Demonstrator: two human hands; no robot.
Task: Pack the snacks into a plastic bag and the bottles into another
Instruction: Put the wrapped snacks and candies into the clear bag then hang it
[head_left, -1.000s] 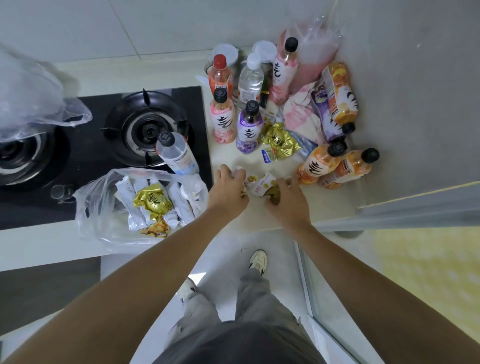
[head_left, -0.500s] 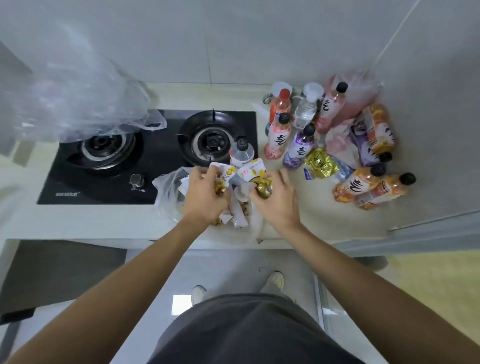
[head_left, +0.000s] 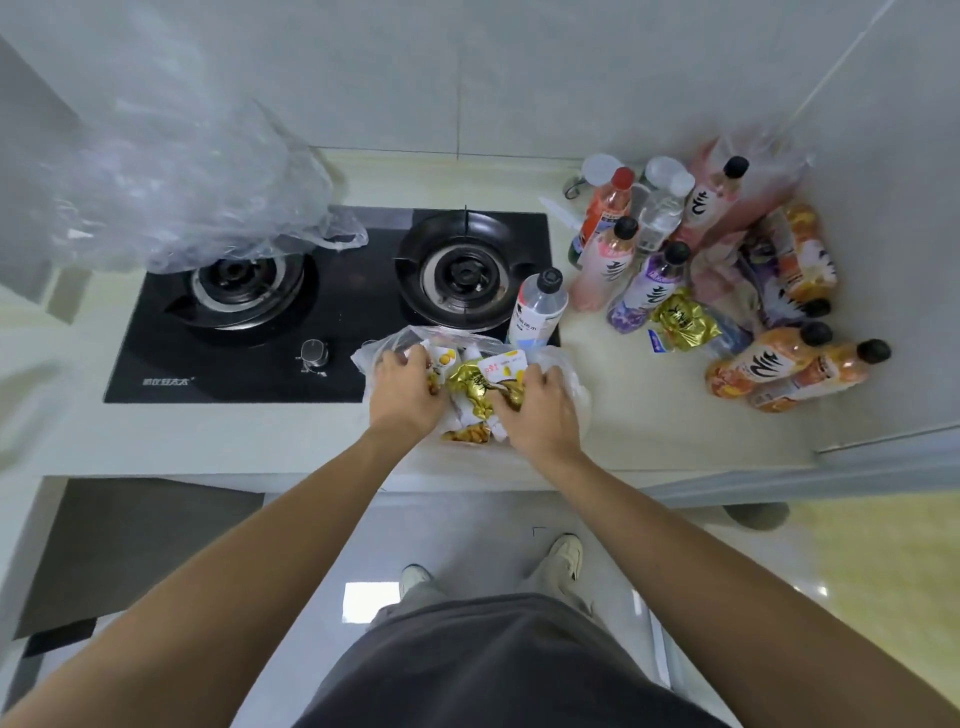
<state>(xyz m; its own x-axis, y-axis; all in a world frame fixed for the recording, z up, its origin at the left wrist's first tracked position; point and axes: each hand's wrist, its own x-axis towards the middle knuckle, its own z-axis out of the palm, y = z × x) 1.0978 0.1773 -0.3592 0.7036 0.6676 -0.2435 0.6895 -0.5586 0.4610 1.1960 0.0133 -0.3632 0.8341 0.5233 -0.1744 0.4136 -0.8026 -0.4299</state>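
Fingers of the left hand (head_left: 408, 395) curl round a white-and-yellow snack packet at the mouth of the snack bag (head_left: 566, 384), and the fingers of the right hand (head_left: 540, 410) pinch another packet with a gold wrapper just beside it, both hands down inside the bag's opening. Far left, a second clear plastic bag (head_left: 208, 192) lies crumpled over the left burner of the stove (head_left: 234, 358) with nothing visible inside it. By my reading the snack half is nearly done: several packets sit in the bag, yet one gold snack packet (head_left: 683, 322) lies out on the bench (head_left: 623, 431) among the bottles. The bottle half looks unstarted; a clear bottle (head_left: 537, 309) stands at the stove's right edge, touching the bag's far side, and the cluster of bottles (head_left: 649, 249) stands or lies in the right corner against the wall. The snack bag sits close to the bench's front edge, so a careless tug could spill it. Open bench lies between bag and corner cluster.
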